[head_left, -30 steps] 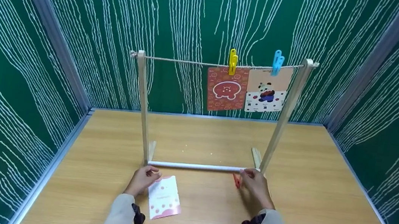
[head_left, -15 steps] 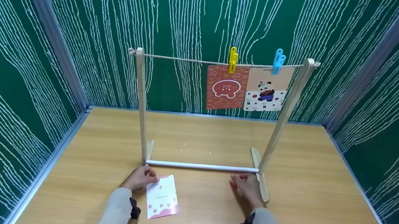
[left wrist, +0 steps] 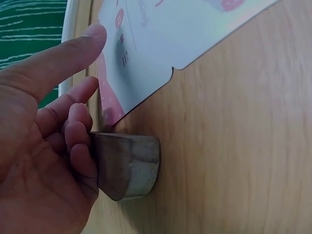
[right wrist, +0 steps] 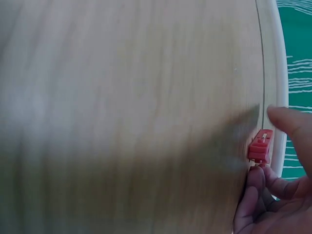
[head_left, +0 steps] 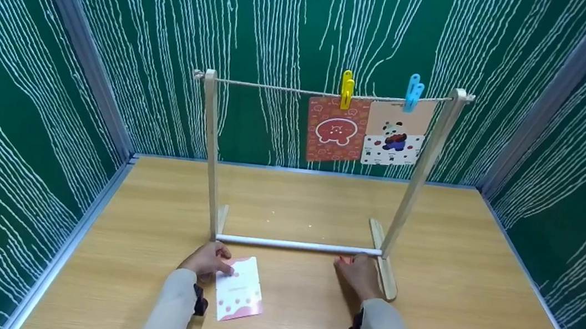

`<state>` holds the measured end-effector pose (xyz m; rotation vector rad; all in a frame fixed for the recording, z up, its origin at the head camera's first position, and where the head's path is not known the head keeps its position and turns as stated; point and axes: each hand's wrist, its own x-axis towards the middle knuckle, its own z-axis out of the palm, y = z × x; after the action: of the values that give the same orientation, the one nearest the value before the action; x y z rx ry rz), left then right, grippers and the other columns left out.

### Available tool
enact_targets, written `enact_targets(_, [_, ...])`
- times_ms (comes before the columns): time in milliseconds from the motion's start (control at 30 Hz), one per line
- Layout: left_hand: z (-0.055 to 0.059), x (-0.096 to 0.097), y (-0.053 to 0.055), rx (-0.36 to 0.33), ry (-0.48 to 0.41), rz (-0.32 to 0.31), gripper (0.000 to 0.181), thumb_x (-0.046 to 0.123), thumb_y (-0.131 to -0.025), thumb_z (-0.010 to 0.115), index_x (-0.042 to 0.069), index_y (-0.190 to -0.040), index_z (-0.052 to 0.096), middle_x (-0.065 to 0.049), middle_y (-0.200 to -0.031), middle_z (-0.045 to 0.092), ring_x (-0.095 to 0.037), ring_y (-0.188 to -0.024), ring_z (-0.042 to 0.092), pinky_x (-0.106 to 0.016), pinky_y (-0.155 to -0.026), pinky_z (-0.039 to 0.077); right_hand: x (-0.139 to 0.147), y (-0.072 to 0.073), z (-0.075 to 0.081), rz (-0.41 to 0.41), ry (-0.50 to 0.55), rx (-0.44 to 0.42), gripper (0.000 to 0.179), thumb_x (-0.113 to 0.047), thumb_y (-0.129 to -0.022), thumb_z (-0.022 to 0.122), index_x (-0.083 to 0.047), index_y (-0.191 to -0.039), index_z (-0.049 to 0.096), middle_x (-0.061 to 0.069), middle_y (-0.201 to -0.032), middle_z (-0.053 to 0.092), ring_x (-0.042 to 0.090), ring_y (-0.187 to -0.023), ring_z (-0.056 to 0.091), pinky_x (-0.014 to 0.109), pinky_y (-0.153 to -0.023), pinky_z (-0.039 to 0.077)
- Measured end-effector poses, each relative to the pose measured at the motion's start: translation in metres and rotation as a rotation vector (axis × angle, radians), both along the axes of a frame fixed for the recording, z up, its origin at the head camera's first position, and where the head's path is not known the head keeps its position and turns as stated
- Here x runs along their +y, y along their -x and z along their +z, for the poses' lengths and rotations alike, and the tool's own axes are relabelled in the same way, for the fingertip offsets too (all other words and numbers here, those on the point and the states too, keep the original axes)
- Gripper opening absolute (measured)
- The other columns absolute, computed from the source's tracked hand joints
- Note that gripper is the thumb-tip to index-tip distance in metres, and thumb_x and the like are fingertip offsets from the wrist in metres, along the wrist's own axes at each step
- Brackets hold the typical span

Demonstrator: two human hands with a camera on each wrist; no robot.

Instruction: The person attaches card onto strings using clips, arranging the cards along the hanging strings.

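Note:
A white and pink card (head_left: 239, 295) lies on the table, slightly turned. Beside its far left corner is my left hand (head_left: 207, 260), the thumb held over the card and the other fingers curled by its edge. A gap shows between thumb and index finger in the left wrist view. My right hand (head_left: 360, 275) is at a red clothespin (right wrist: 261, 146) near the rack's right foot. In the right wrist view the fingertips touch the clothespin's lower end, while the thumb stands apart from it. The head view shows only a little red by the fingers.
A wooden rack (head_left: 209, 148) with a cord stands ahead of both hands, its white crossbar (head_left: 300, 245) low down. On the cord, a yellow clothespin (head_left: 347, 90) holds a red card (head_left: 333, 150), and a blue clothespin (head_left: 413, 94) holds a panda card (head_left: 380, 116).
My right hand has moved left and nearer, over the red clothespin, which lay in plain view a second ago. The left thumb has come slightly farther over the card.

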<state>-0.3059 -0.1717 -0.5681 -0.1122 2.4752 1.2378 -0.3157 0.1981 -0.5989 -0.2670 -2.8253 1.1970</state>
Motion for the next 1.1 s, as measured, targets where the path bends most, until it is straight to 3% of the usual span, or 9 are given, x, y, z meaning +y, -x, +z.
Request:
enact_targets(167, [0.0026,0.0001,0.0007,0.016,0.01,-0.015,0.041,0.007,-0.071,0.082,0.004,-0.104,0.059,-0.003,-0.085,0.051,-0.016,-0.069,0.045,-0.026,-0.055,0.038,0.0018,0.0024,0.0,0.022,-0.044,0.046,0.035,-0.017,-0.084,0.068,-0.011,-0.06,0.043,-0.005,-0.055,0.035,0.013,-0.05,0.035,0.025,-0.046,0.026])
enact_targets(300, [0.0011,0.0015,0.0006,0.031,-0.004,-0.03,0.04,0.004,-0.069,0.082,0.003,-0.101,0.059,-0.002,-0.081,0.05,-0.015,-0.066,0.044,-0.026,-0.051,0.037,0.0032,0.0011,0.0029,0.044,-0.043,0.079,0.033,-0.013,-0.084,0.067,-0.01,-0.061,0.044,-0.004,-0.054,0.033,0.012,-0.049,0.033,0.025,-0.046,0.025])
enact_targets(633, [0.0002,0.0051,0.0006,0.075,0.036,-0.072,0.037,-0.003,-0.067,0.081,0.003,-0.096,0.059,-0.007,-0.095,0.059,-0.016,-0.074,0.047,-0.025,-0.059,0.039,0.0042,0.0007,0.0043,0.028,-0.018,0.001,0.035,-0.015,-0.086,0.066,-0.012,-0.059,0.043,-0.005,-0.054,0.037,0.01,-0.048,0.034,0.022,-0.044,0.025])
enact_targets(867, [0.0008,0.0052,0.0008,0.105,0.07,-0.092,0.036,-0.007,-0.065,0.081,0.003,-0.092,0.059,-0.006,-0.092,0.058,-0.017,-0.078,0.048,-0.025,-0.065,0.04,0.0054,0.0008,0.0016,0.013,-0.012,-0.023,0.032,-0.018,-0.086,0.066,-0.011,-0.062,0.046,-0.004,-0.055,0.04,0.01,-0.048,0.037,0.022,-0.044,0.027])
enact_targets(1100, [0.0021,0.0048,0.0005,0.117,0.078,-0.115,0.035,-0.006,-0.065,0.082,0.002,-0.091,0.058,-0.005,-0.086,0.055,-0.015,-0.074,0.046,-0.024,-0.062,0.038,0.0064,-0.0012,0.005,0.016,-0.008,-0.021,0.023,-0.017,-0.088,0.063,-0.006,-0.072,0.051,-0.002,-0.061,0.042,0.012,-0.053,0.04,0.023,-0.046,0.03])
